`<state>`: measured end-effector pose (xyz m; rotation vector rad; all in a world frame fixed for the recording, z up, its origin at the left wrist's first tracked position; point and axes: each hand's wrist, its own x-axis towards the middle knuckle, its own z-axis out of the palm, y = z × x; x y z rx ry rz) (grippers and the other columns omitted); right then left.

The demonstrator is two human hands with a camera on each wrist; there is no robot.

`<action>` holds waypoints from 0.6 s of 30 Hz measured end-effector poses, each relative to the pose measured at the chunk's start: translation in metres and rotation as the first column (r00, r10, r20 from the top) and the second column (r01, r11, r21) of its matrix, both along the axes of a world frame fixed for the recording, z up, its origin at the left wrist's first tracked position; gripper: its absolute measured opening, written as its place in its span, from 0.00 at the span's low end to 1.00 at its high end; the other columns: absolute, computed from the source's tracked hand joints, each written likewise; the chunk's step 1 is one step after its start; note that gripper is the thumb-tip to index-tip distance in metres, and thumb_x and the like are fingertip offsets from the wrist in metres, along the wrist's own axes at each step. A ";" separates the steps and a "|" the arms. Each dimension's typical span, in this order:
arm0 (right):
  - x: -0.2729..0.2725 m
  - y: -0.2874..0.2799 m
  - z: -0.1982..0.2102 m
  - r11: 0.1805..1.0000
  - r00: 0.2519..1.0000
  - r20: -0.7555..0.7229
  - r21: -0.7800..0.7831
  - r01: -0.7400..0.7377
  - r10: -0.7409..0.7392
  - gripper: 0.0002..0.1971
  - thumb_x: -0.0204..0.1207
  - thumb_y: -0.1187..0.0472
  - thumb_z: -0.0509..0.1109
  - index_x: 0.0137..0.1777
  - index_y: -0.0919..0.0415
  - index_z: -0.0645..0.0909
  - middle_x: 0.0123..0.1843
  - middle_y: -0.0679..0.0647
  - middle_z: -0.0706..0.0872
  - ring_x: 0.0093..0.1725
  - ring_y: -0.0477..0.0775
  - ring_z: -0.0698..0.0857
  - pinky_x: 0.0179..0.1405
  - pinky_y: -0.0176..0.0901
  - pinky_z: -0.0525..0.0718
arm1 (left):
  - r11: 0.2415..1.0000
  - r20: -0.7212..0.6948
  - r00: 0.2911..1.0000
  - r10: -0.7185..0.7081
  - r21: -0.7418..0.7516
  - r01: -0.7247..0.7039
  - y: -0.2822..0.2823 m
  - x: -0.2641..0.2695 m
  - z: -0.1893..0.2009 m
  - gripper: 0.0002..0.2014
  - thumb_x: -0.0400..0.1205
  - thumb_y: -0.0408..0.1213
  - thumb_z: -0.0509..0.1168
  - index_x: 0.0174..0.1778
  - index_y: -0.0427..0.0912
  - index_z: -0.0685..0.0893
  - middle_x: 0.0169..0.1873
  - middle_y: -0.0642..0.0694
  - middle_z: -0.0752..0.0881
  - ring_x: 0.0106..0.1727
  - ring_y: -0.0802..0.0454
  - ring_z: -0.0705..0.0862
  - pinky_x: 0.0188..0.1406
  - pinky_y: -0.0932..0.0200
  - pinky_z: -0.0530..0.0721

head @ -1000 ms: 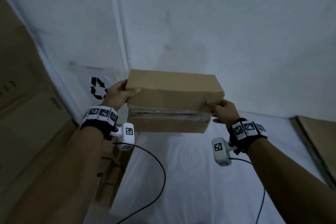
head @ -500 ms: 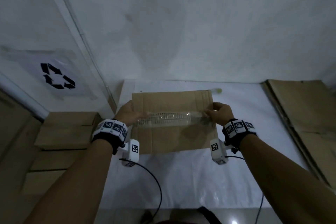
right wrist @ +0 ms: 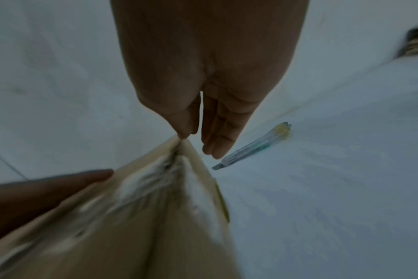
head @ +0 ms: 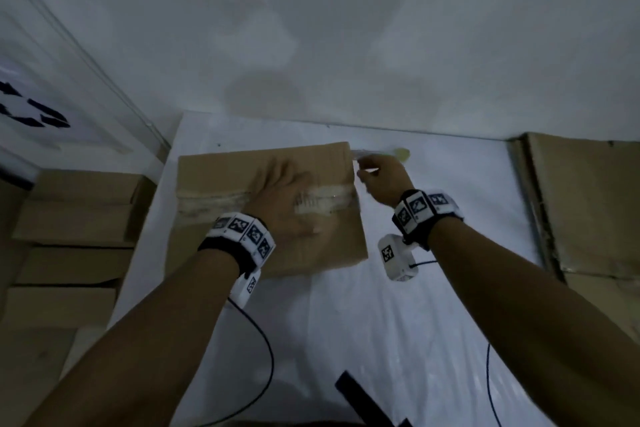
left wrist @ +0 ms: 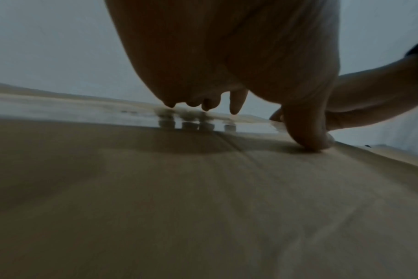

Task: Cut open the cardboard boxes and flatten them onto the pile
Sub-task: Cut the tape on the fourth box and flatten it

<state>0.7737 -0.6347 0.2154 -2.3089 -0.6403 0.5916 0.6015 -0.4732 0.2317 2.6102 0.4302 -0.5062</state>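
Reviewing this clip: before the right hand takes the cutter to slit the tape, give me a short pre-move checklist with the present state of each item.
1. Cardboard box lies on the white table: ok.
2. Left hand steadies it, flat on top with fingertips at the tape: ok.
3. Tape seam faces up and shows beside the hand: ok.
4. Utility knife lies on the table just past the right hand's fingertips, not yet held: ok.
5. Right hand is free, fingers straight: ok.
6. Left hand is clear of the cutting line: not ok, it lies across the tape.
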 end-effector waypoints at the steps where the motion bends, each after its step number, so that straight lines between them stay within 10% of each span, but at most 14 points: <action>1: 0.013 0.001 -0.006 0.999 1.000 0.016 -0.043 -0.009 0.009 0.18 0.81 0.62 0.68 0.70 0.65 0.80 0.68 0.59 0.83 0.63 0.58 0.84 0.64 0.49 0.82 | 1.000 0.024 0.999 -0.024 0.000 0.024 -0.008 0.012 -0.001 0.55 0.69 0.67 0.71 0.86 0.53 0.49 0.85 0.47 0.38 0.83 0.44 0.30 0.82 0.40 0.33; 6: 0.064 0.007 -0.040 0.961 0.997 0.022 -0.269 -0.061 0.069 0.27 0.81 0.56 0.67 0.79 0.63 0.69 0.78 0.60 0.72 0.76 0.60 0.73 0.76 0.48 0.70 | 0.998 0.023 0.998 -0.056 -0.012 0.056 -0.022 0.055 -0.006 0.56 0.72 0.65 0.70 0.86 0.47 0.43 0.85 0.47 0.36 0.84 0.49 0.33 0.74 0.54 0.25; 11: 0.079 0.020 -0.063 0.864 0.955 0.058 -0.444 -0.236 0.291 0.32 0.76 0.61 0.70 0.80 0.56 0.66 0.77 0.60 0.69 0.77 0.63 0.65 0.76 0.53 0.68 | 0.999 0.044 0.998 -0.034 -0.040 0.036 -0.012 0.058 -0.026 0.58 0.70 0.71 0.67 0.85 0.51 0.40 0.83 0.48 0.30 0.80 0.55 0.26 0.75 0.49 0.22; 18: 0.066 0.009 -0.068 0.809 0.951 0.164 -0.575 -0.122 0.260 0.21 0.77 0.63 0.63 0.71 0.60 0.70 0.68 0.62 0.73 0.69 0.65 0.70 0.65 0.62 0.73 | 0.998 0.053 0.998 -0.032 -0.054 0.035 -0.012 0.058 -0.022 0.58 0.69 0.71 0.68 0.85 0.53 0.40 0.83 0.49 0.32 0.81 0.52 0.26 0.79 0.42 0.25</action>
